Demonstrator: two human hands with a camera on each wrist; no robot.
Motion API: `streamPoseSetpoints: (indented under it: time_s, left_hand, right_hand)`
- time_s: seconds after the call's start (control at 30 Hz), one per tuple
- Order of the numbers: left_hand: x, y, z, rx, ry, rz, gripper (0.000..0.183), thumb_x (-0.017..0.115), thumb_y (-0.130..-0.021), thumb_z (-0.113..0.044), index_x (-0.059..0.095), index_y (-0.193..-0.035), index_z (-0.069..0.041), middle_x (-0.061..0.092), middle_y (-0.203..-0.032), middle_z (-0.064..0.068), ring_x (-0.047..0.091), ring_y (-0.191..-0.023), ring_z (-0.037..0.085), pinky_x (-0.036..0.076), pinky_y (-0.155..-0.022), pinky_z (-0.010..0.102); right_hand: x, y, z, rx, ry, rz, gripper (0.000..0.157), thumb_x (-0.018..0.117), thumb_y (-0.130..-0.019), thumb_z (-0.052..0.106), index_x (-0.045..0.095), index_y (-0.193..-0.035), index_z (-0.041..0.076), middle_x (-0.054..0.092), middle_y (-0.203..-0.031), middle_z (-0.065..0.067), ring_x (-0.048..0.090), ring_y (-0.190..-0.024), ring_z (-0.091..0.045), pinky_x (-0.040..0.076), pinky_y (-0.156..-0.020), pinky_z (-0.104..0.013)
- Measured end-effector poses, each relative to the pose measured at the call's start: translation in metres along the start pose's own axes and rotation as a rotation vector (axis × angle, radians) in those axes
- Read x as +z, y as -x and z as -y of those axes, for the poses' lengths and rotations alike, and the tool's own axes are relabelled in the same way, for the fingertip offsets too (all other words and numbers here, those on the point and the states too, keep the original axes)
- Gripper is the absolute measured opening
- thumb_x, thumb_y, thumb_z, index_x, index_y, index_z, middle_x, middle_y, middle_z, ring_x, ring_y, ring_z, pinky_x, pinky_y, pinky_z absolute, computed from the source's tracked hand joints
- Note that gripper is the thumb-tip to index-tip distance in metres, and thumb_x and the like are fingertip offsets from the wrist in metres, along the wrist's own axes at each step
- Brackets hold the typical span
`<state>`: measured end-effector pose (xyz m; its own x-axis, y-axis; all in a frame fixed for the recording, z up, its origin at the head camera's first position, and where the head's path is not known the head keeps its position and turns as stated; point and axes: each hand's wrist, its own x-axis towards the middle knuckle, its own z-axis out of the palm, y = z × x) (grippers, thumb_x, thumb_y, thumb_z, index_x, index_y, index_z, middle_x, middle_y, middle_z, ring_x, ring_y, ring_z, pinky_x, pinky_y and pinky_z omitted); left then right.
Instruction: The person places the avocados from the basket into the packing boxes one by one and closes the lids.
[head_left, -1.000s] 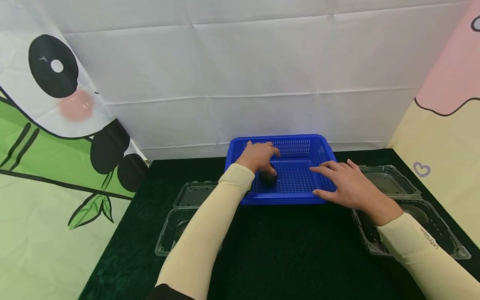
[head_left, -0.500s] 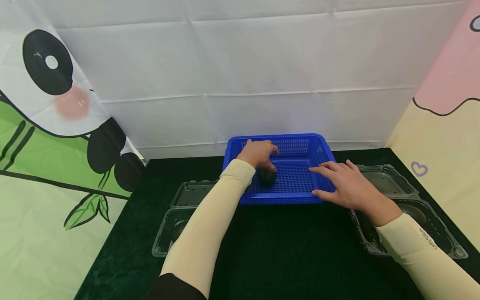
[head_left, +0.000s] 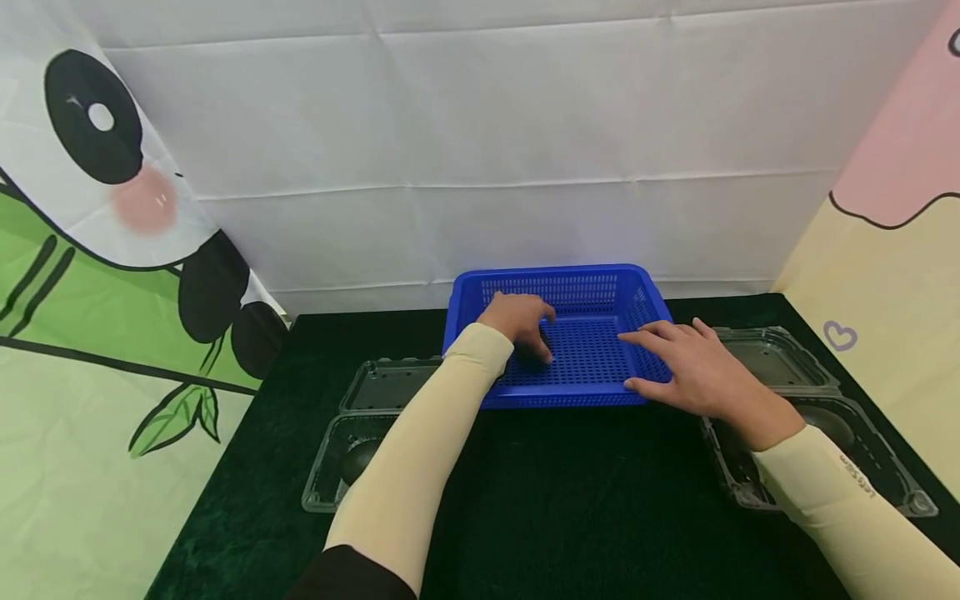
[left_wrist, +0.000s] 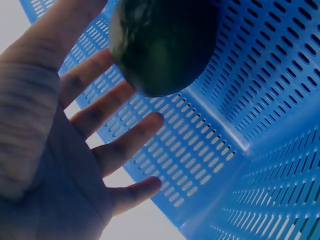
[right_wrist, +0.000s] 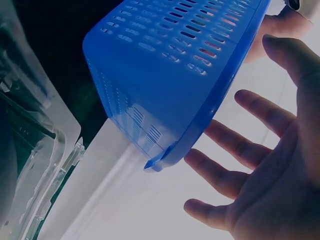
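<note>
A dark green avocado [left_wrist: 162,47] lies inside the blue plastic basket [head_left: 592,397]. My left hand [head_left: 519,325] reaches down into the basket's left part, covering most of the fruit in the head view. Seen from the left wrist, its fingers are spread and fairly straight. Two fingertips [left_wrist: 127,91] are at the avocado's edge; the thumb tip is out of that view. My right hand [head_left: 686,367] hovers by the basket's right side with parted fingers and holds nothing. In the right wrist view its fingertips are close to the rim; contact is unclear.
Hinged clear plastic boxes lie unfolded on the dark green cloth [head_left: 570,500]. The left box [head_left: 322,475] contains a dark round fruit [head_left: 358,461], partly behind my sleeve. Under my right forearm is the other box [head_left: 885,450], also holding something round [head_left: 831,427]. A white sheet [head_left: 525,158] hangs behind.
My left hand has dipped slightly in the basket, and the avocado, visible below it half a second ago, is now mostly hidden. My right hand stays in place. The head view has shifted slightly.
</note>
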<state>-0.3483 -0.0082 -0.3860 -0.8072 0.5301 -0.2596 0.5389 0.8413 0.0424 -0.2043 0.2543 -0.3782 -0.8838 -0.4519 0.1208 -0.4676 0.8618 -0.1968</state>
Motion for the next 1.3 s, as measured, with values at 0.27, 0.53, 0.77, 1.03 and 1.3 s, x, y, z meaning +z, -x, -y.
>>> streamPoseSetpoints:
  time_s: [0.27,0.53,0.77,1.03,1.3]
  left_hand:
    - [0.002,0.002,-0.005,-0.016,-0.035,0.100,0.077,0.091,-0.077,-0.047,0.060,-0.145,-0.027,0.059,-0.145,0.000,0.051,-0.138,0.029,0.030,-0.115,0.065]
    - [0.004,0.001,-0.005,-0.011,-0.022,0.087,0.070,0.092,-0.078,-0.041,0.064,-0.140,-0.025,0.065,-0.133,-0.001,0.060,-0.116,0.020,0.045,-0.105,0.051]
    - [0.006,-0.001,-0.004,-0.011,-0.027,0.083,0.068,0.090,-0.080,-0.041,0.064,-0.140,-0.026,0.060,-0.139,-0.001,0.058,-0.118,0.020,0.045,-0.106,0.051]
    - [-0.002,0.011,-0.002,-0.003,-0.051,-0.019,0.066,0.091,-0.078,-0.041,0.066,-0.137,-0.026,0.060,-0.134,-0.001,0.059,-0.118,0.023,0.037,-0.112,0.062]
    - [-0.020,0.028,-0.003,0.013,-0.094,-0.106,0.066,0.090,-0.079,-0.044,0.064,-0.139,-0.028,0.057,-0.136,0.002,0.061,-0.118,0.027,0.033,-0.113,0.067]
  right_hand:
    - [-0.001,0.002,-0.003,0.005,-0.004,0.002,0.067,0.068,-0.095,0.055,0.057,-0.148,0.017,0.056,-0.144,-0.020,0.046,-0.135,-0.050,0.015,-0.110,-0.080]
    - [-0.002,0.004,-0.004,0.006,-0.019,0.008,0.067,0.068,-0.096,0.055,0.056,-0.149,0.016,0.055,-0.144,-0.020,0.046,-0.136,-0.050,0.014,-0.111,-0.080]
    - [-0.002,0.005,-0.004,0.013,-0.026,0.011,0.068,0.067,-0.096,0.056,0.056,-0.149,0.016,0.055,-0.144,-0.020,0.046,-0.136,-0.050,0.014,-0.111,-0.080]
    - [-0.003,0.006,-0.003,0.008,-0.028,0.006,0.067,0.068,-0.096,0.055,0.056,-0.149,0.016,0.055,-0.144,-0.020,0.046,-0.136,-0.050,0.014,-0.111,-0.080]
    - [-0.001,0.006,-0.001,0.012,-0.023,-0.003,0.067,0.070,-0.095,0.055,0.057,-0.148,0.016,0.056,-0.143,-0.020,0.047,-0.135,-0.051,0.015,-0.111,-0.080]
